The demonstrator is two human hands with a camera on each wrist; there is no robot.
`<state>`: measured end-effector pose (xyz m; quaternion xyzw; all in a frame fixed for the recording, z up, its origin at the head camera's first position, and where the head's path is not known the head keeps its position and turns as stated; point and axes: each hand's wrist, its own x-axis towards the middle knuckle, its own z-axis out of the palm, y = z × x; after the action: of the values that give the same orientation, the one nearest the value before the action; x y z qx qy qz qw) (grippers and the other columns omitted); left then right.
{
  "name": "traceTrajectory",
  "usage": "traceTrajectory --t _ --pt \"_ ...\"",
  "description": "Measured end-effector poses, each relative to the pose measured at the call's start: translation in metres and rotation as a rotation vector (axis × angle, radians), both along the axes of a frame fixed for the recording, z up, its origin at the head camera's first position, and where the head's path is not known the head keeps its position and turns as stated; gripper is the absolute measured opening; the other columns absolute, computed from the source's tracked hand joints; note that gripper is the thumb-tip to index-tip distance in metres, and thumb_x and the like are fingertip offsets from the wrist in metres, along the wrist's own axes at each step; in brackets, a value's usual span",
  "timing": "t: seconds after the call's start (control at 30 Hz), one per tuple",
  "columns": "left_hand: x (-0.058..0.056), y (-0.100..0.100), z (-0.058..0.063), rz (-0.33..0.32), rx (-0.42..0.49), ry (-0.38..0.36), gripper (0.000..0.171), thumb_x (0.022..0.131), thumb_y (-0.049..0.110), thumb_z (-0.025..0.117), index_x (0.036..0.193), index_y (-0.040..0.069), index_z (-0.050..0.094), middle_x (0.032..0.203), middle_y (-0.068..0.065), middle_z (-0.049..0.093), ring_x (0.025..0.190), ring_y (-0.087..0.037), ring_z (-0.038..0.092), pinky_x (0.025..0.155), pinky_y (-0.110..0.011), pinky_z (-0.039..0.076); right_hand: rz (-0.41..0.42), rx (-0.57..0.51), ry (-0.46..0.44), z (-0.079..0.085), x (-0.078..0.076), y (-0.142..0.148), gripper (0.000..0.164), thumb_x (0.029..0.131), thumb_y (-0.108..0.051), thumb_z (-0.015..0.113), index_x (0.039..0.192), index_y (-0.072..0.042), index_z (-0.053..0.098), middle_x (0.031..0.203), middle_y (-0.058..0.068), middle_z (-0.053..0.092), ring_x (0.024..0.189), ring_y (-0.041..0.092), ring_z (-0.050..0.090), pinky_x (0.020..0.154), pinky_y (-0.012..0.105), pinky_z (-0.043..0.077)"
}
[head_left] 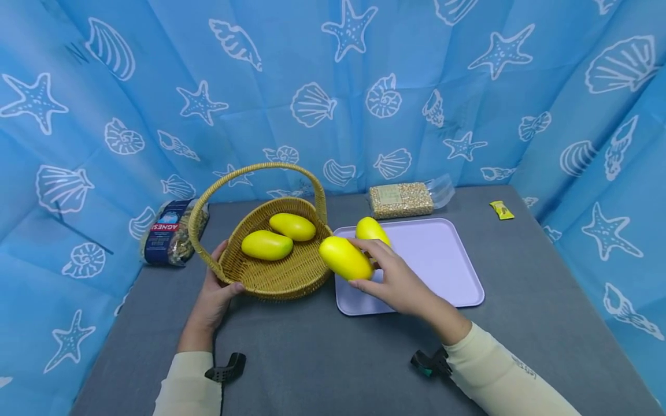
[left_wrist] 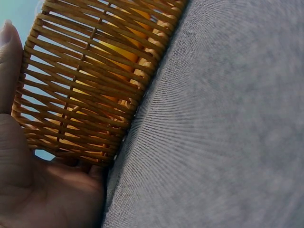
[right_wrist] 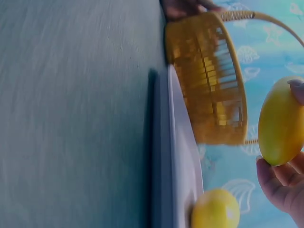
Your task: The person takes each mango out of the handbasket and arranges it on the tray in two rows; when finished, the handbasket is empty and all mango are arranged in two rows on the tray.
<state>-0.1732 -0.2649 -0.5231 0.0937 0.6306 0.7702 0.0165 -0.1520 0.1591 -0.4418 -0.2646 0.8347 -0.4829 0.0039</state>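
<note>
Right hand (head_left: 398,277) holds a smooth yellow oval mango (head_left: 346,258) between curled fingers and thumb, raised over the left edge of the flat lilac plastic tray (head_left: 447,277). Mango's long axis runs from upper left to lower right in the head view; its far end sits just beside the rim of the woven wicker basket with hoop handle (head_left: 276,277). Basket lies directly to the left of the right hand, near. Left hand (head_left: 215,292) grips the basket's near-left rim, thumb curled over the edge. Two more yellow mangoes (head_left: 267,245) lie inside the basket, side by side; a fourth mango (head_left: 370,229) rests on the tray behind the held one.

Hard to tell: right-hand fingertips are partly hidden behind the held mango; right wrist view is blurred, and the left wrist view shows only weave.
</note>
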Motion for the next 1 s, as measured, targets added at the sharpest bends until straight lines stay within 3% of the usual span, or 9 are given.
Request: traceTrajectory --t 0.57,0.83,1.0 --pt "0.000 0.000 0.001 -0.005 -0.001 0.005 0.097 0.102 -0.013 0.068 0.176 0.022 0.016 0.174 -0.015 0.020 0.147 -0.034 0.041 0.106 -0.031 0.051 -0.266 0.042 0.059 -0.001 -0.025 0.058 0.079 0.097 -0.009 0.086 0.164 -0.006 0.044 0.153 0.019 0.051 0.130 0.038 0.054 0.099 0.061 0.054" --pt "-0.001 -0.001 -0.001 -0.012 0.010 0.012 0.098 0.101 -0.012 0.070 0.176 0.022 0.017 0.174 -0.016 0.019 0.147 -0.034 0.040 0.106 -0.030 0.052 -0.448 0.224 0.103 -0.005 -0.035 0.083 0.080 0.097 -0.007 0.084 0.164 -0.003 0.042 0.148 0.029 0.049 0.129 0.048 0.050 0.105 0.069 0.045" --pt "-0.001 -0.001 -0.001 -0.009 0.011 0.014 0.098 0.101 -0.014 0.069 0.175 0.022 0.017 0.174 -0.016 0.019 0.147 -0.036 0.040 0.106 -0.031 0.052 -0.494 0.294 0.049 -0.010 -0.041 0.091 0.079 0.099 -0.010 0.082 0.164 0.002 0.040 0.149 0.033 0.047 0.130 0.052 0.049 0.108 0.072 0.038"
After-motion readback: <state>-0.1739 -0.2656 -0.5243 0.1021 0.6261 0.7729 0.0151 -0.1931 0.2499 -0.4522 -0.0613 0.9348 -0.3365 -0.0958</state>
